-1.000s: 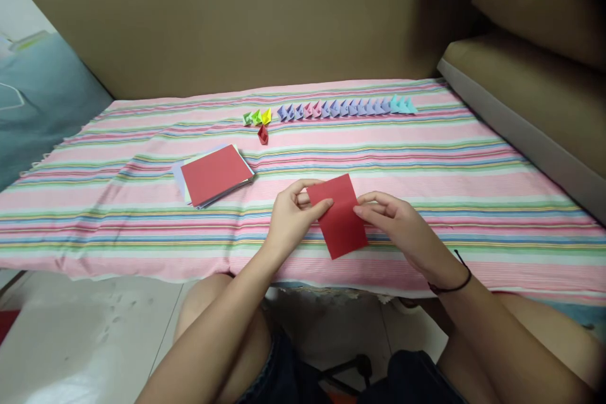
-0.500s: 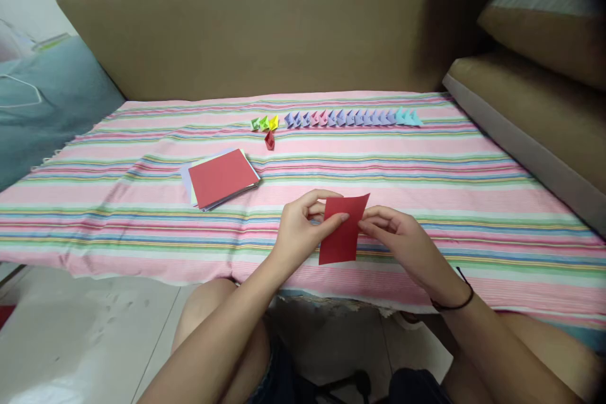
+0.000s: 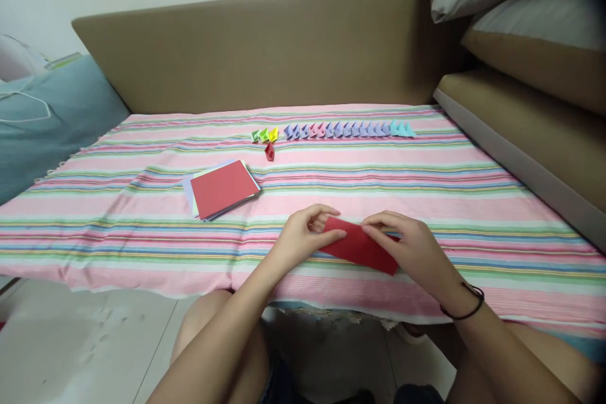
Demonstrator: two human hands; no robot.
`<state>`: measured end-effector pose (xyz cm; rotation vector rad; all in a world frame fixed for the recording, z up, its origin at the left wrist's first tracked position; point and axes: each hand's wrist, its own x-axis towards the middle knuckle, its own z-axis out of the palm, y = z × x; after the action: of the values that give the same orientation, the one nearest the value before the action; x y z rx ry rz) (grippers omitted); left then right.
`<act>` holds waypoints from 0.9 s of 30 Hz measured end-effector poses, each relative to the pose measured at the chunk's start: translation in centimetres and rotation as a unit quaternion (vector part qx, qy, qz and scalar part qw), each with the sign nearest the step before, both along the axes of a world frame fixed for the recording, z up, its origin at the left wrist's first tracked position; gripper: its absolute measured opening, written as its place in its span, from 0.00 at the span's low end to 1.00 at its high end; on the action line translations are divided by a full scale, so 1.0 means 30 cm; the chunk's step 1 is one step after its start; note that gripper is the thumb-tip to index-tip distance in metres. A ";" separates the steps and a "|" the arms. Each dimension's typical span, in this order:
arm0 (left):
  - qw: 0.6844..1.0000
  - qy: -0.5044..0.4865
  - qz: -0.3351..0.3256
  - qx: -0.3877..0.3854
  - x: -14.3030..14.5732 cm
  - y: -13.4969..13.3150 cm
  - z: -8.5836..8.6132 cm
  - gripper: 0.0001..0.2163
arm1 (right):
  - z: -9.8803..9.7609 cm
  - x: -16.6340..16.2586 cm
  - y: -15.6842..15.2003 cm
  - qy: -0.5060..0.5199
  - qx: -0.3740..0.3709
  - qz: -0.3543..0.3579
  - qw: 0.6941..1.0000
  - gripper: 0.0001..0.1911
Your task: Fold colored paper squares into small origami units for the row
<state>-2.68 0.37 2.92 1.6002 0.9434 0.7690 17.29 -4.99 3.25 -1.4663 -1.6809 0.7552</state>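
Observation:
A sheet of red paper (image 3: 357,246) is held between my two hands, low over the front part of the striped cloth. My left hand (image 3: 310,233) grips its left end, with the thumb lying on top and the fingers behind. At the upper right edge, my right hand (image 3: 402,240) pinches the paper between thumb and fingers. The sheet lies tilted, its right corner sloping down toward me. Further back and left is a stack of coloured paper (image 3: 225,189) with a red sheet on top.
Small folded paper pieces in purple and pink (image 3: 338,130) stand in a row at the back. Cyan ones (image 3: 402,129) end it; green and yellow ones (image 3: 264,135) sit left, a dark red one (image 3: 269,152) in front. Cushions (image 3: 525,120) are piled at right.
The red paper has turned from upright to lengthwise and sits lower. My right hand has moved onto its upper edge. The whole view has shifted slightly upward.

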 end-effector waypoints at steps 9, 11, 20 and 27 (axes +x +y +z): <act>0.996 0.045 0.007 0.075 0.012 0.003 0.001 0.06 | 0.007 0.019 0.012 -0.045 -0.009 0.048 0.998 0.08; 0.998 0.029 0.027 0.056 -0.003 0.024 0.006 0.07 | 0.011 0.071 0.022 -0.036 -0.022 0.038 0.998 0.07; 0.998 -0.012 0.032 0.044 -0.030 0.066 0.001 0.10 | 0.022 0.137 0.031 0.007 0.046 -0.046 0.998 0.15; 0.990 0.034 0.007 0.134 0.007 0.034 0.030 0.09 | 0.017 0.056 0.030 0.009 0.076 -0.017 0.997 0.07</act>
<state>-2.46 1.38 3.82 1.8647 0.9301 0.8838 18.99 -4.09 3.75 -1.3752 -1.6578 0.6077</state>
